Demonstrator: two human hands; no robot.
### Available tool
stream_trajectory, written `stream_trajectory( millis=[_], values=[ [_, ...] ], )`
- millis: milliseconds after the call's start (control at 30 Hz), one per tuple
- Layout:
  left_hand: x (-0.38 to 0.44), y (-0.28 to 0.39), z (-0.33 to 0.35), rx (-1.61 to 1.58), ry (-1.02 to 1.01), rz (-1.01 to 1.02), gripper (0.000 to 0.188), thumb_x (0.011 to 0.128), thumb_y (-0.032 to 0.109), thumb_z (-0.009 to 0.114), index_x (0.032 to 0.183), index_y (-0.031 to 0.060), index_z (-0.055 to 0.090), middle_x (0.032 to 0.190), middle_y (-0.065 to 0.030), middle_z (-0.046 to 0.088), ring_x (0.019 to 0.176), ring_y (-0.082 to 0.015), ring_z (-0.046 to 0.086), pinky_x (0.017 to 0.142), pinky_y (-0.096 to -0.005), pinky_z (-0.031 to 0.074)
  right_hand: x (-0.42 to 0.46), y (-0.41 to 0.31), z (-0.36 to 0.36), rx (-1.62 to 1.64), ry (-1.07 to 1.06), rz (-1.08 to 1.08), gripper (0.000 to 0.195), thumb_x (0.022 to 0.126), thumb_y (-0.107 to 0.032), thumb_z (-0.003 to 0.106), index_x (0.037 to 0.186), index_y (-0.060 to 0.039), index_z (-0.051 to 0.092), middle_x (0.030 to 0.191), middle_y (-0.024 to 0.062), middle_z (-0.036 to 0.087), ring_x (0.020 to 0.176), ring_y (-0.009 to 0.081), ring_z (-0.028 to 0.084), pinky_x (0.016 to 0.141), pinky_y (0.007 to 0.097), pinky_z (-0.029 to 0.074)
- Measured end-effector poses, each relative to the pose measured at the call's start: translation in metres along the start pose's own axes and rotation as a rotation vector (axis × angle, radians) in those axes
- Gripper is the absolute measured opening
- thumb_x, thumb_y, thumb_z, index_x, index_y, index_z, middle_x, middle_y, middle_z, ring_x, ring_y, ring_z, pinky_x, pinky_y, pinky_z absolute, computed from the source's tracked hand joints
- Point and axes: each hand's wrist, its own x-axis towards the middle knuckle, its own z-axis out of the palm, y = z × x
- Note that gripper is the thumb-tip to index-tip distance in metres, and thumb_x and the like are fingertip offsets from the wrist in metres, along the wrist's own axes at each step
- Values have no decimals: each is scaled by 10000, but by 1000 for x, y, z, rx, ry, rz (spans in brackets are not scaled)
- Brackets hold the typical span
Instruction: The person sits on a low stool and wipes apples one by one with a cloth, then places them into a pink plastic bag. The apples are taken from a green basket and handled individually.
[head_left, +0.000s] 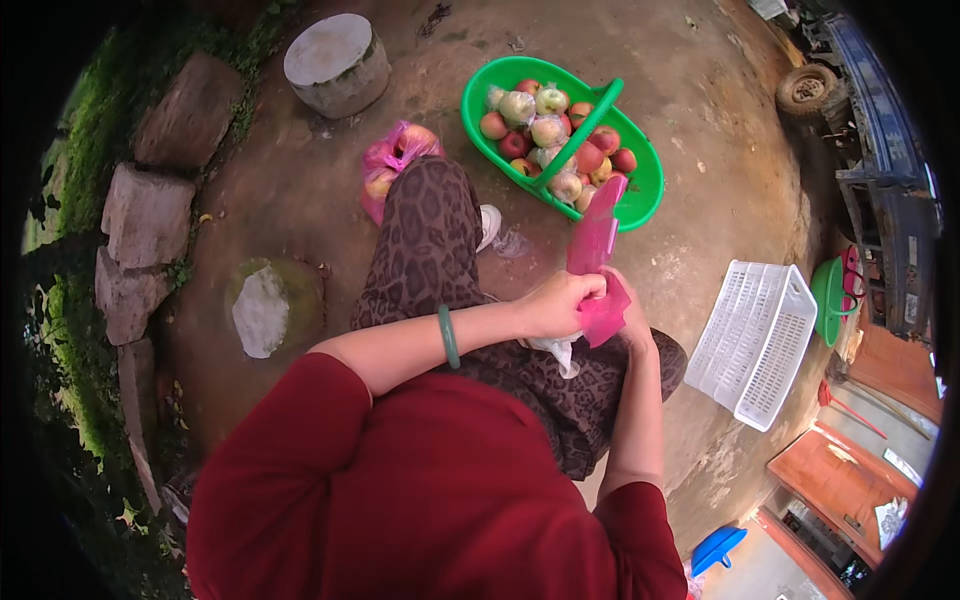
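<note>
Both hands hold a folded pink plastic bag (596, 236) above the right thigh. My left hand (559, 304), with a green bangle on its wrist, grips the bag with curled fingers. My right hand (632, 311) pinches the bag from the other side, its fingers partly hidden by the plastic. Just beyond stands a green plastic basket (651, 191) with an arched handle, holding red apples (514, 145) and several pale fruits wrapped in clear film (548, 130). Past my left knee, a pink plastic bag of apples (381, 182) rests on the ground. White material (559, 351) lies on my lap under the hands.
A white perforated plastic crate (739, 337) lies at the right, near another green basket (826, 300). A round concrete block (334, 64) stands at the upper left; large stones (148, 214) line the left edge. A wheeled blue vehicle (877, 97) is at the upper right.
</note>
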Motion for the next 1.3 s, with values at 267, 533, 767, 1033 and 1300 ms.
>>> stream_trajectory(
  millis=[267, 533, 767, 1033, 1300],
  values=[
    [-35, 7, 4, 244, -216, 229, 174, 725, 101, 616, 865, 81, 515, 786, -70, 585, 761, -285, 613, 630, -391, 471, 3, 11, 12, 360, -44, 68, 141, 807, 28, 591, 778, -100, 540, 738, -32, 559, 655, 42, 516, 545, 194, 420],
    [-28, 10, -44, 310, -235, 108, 192, 713, 51, 598, 902, 73, 572, 825, -60, 617, 818, -241, 626, 696, -364, 488, -6, -11, 7, 215, -27, -180, 204, 759, 68, 571, 693, -96, 469, 690, -59, 510, 609, 33, 444, 562, 170, 358],
    [3, -1, -66, 561, 54, 198, 489, 710, -4, 569, 1163, 177, 528, 1151, -42, 540, 906, -263, 616, 709, -378, 507, -14, -10, 1, 169, 3, -125, 216, 746, 73, 576, 651, -82, 458, 677, -41, 533, 631, 37, 473, 587, 183, 397],
    [29, -14, -36, 588, -364, 332, 757, 662, -73, 557, 1331, 258, 432, 1360, -35, 435, 1108, -281, 544, 829, -381, 489, -25, -17, -1, 6, -166, -217, 232, 695, 98, 566, 636, -86, 439, 715, -40, 532, 678, 46, 465, 619, 191, 392],
    [41, -24, -27, 502, -538, 109, 466, 646, 0, 612, 1086, 149, 580, 1092, -82, 603, 973, -290, 594, 760, -397, 475, -37, -21, -2, -32, -186, -81, 253, 661, 109, 576, 603, -69, 406, 1045, 39, 630, 666, 16, 436, 571, 182, 383]
  ],
)
